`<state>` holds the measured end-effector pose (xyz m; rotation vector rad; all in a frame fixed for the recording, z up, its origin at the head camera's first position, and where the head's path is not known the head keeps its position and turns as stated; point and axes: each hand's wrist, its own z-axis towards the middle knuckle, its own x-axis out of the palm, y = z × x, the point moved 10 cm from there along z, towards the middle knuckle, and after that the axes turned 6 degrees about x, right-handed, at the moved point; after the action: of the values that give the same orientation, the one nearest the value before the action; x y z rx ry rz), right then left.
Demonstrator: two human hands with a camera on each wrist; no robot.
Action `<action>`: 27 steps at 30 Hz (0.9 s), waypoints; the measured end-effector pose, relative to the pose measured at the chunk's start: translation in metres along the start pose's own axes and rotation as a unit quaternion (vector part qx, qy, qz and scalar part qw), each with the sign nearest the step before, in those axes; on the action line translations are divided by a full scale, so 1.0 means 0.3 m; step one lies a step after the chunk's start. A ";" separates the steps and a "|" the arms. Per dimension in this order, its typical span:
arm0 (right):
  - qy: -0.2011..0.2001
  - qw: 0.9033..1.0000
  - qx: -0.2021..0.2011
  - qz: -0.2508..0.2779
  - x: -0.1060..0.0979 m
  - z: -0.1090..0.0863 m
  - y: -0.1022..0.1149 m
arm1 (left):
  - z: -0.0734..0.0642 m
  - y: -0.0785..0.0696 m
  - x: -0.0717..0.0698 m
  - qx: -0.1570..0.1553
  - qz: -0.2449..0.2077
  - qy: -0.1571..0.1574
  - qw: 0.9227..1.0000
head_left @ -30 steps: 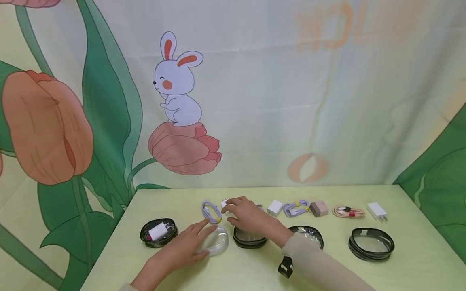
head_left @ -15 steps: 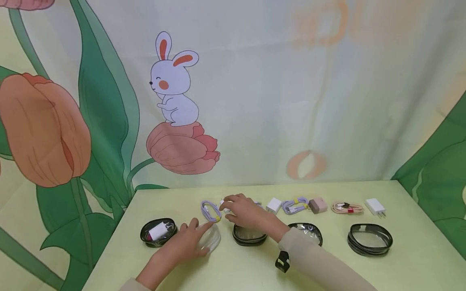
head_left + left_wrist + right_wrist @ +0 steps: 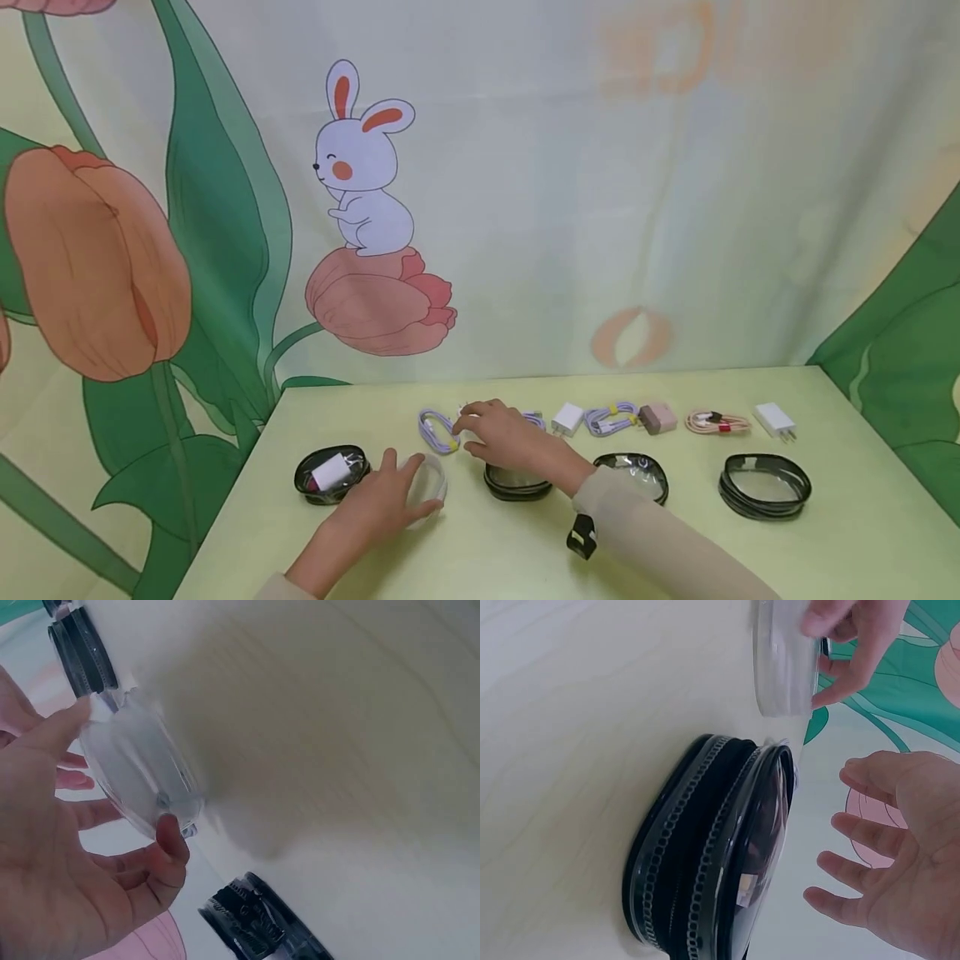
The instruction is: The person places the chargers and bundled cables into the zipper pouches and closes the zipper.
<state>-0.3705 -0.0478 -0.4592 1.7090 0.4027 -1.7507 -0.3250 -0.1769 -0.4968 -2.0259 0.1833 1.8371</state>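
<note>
At the far left sits a black-trimmed oval pouch [image 3: 324, 498] with a white charger [image 3: 331, 472] on or in it. Just right of that, my left hand [image 3: 371, 504] grips a clear plastic case [image 3: 142, 769], thumb and fingers curled about it, parted only as wide as it needs. The case lies right of my left palm, and to the left of and nearer my body than my right fingertips. Its long axis seems to run away from me, tipped somewhat, though my hand hides part. It looks colourless, glossy and rounded. Just beyond it lies a coiled lavender cable [image 3: 431, 437], close by my right fingertips. My right hand [image 3: 506, 437], fingers apart and loosely bent, holds nothing I can see. On its near side stands a black-edged zip pouch [image 3: 705, 847].
</note>
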 end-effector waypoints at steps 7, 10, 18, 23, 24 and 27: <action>0.004 1.000 0.007 0.013 -0.009 0.008 -0.023 | -0.010 -0.015 -0.064 0.018 0.022 -0.009 1.000; 0.010 1.000 0.005 0.018 0.002 0.003 -0.033 | -0.017 -0.036 -0.081 0.084 0.028 -0.009 0.996; 0.009 1.000 0.010 0.019 0.026 0.024 -0.036 | -0.051 -0.068 -0.033 0.248 -0.008 0.092 0.964; 0.013 0.999 0.006 0.033 0.023 0.035 -0.017 | -0.032 -0.052 0.000 0.233 -0.018 0.121 0.965; 0.013 0.999 0.003 0.036 0.020 0.035 -0.012 | -0.024 -0.048 0.002 0.220 -0.015 0.117 0.968; 0.014 0.999 -0.005 0.042 0.018 0.035 -0.005 | 0.003 -0.033 0.009 0.154 0.003 0.083 0.985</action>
<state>-0.3793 -0.0545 -0.4637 1.7202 0.3469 -1.6648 -0.3220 -0.1670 -0.4975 -1.9563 0.4891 1.5323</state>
